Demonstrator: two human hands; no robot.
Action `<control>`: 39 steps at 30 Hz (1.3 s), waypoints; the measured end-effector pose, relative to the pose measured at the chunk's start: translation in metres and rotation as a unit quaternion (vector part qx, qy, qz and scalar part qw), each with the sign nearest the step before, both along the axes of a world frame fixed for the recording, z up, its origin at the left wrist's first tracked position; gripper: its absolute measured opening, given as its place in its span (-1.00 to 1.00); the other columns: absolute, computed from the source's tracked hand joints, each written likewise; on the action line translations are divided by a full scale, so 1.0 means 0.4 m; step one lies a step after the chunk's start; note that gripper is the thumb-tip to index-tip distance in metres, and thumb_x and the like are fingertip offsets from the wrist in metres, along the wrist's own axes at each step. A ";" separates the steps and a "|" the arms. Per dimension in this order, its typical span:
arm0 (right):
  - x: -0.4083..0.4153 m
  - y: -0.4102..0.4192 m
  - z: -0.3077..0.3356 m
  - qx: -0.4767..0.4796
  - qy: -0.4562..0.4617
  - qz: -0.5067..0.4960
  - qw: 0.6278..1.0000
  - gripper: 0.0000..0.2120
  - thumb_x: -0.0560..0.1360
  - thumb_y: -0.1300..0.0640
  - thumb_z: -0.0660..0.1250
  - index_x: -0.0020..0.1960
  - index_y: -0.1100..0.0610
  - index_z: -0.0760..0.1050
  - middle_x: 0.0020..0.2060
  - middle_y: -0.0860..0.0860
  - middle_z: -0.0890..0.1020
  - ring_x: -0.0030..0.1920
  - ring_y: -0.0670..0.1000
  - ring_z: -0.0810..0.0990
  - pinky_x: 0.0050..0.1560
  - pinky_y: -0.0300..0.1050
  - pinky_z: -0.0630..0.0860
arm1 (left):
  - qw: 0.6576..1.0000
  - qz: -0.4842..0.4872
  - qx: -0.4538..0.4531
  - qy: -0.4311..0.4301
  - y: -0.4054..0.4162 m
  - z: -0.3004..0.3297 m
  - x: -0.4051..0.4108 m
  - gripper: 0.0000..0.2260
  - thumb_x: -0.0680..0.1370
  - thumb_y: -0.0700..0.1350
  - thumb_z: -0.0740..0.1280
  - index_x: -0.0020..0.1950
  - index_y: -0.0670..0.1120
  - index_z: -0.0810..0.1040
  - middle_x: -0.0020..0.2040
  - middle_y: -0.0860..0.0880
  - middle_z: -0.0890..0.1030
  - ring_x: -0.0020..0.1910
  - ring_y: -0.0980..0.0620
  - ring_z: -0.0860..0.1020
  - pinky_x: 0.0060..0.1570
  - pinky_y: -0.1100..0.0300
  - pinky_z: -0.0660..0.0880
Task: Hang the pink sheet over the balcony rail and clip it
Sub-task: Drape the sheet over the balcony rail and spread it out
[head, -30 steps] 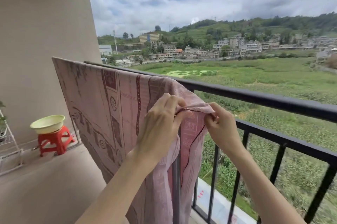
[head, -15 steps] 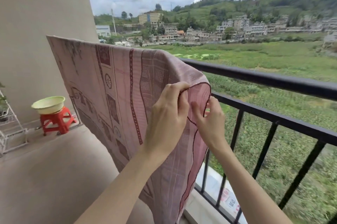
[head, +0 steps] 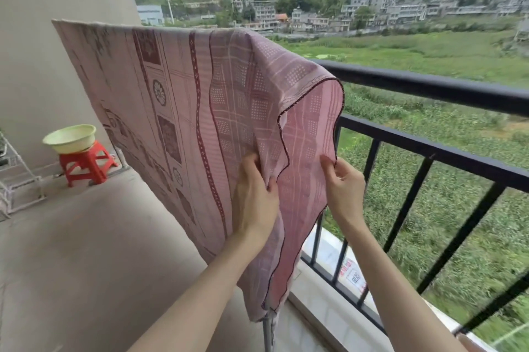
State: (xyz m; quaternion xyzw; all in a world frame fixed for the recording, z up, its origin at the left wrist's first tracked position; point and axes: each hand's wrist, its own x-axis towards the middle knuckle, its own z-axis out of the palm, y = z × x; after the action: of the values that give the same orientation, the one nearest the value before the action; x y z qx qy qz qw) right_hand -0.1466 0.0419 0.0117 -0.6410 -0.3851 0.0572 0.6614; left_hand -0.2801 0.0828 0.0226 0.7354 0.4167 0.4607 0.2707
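Both hands grip the pink sheet (head: 183,99) at its hanging end: the left hand (head: 256,197) bunches a fold of cloth in curled fingers, the right hand (head: 345,182) pinches the dark-stitched edge just beside it. Above the hands, the sheet drapes over the black balcony rail (head: 435,88). Well off to their left, a pale basin (head: 70,138) sits on a red stool (head: 86,162).
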 end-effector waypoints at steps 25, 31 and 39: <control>-0.177 -0.025 -0.311 -0.295 0.050 -0.041 0.953 -0.70 0.53 0.13 0.26 -0.35 0.21 0.46 -0.43 0.14 0.54 -0.35 0.06 0.43 -0.33 -0.07 0.24 | 0.993 -0.055 -0.088 0.059 0.026 -0.231 -0.172 -0.89 0.54 -0.11 0.27 -0.04 -0.15 0.48 -0.09 -0.07 0.57 -0.06 -0.06 0.53 -0.14 0.17 0.35; -0.264 -0.131 -0.315 -0.469 0.019 -0.049 0.881 -0.71 0.57 0.02 0.18 -0.08 0.20 0.56 -0.16 0.09 0.60 -0.02 0.13 0.59 -0.20 -0.14 0.31 | 0.961 -0.223 -0.117 0.111 0.019 -0.280 -0.283 -0.86 0.59 -0.13 0.18 0.04 -0.15 0.48 -0.01 -0.06 0.60 0.00 0.00 0.54 -0.01 0.14 0.42; -0.527 -0.116 -0.287 -0.569 -0.110 0.226 0.783 -0.79 0.57 0.05 0.19 0.12 0.11 0.50 0.10 0.05 0.57 0.18 0.16 0.53 0.10 -0.09 0.40 | 0.912 -0.256 0.010 0.321 0.069 -0.320 -0.564 -0.61 0.52 0.03 0.09 0.24 -0.13 0.46 0.17 -0.12 0.54 0.17 -0.14 0.50 0.15 0.03 0.43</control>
State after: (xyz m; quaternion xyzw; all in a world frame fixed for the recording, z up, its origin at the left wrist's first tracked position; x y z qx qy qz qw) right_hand -0.3574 -0.0044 -0.1032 -0.7978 -0.4862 0.3428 0.0982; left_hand -0.5056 0.1105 -0.1055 0.9277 0.2739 0.1195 0.2237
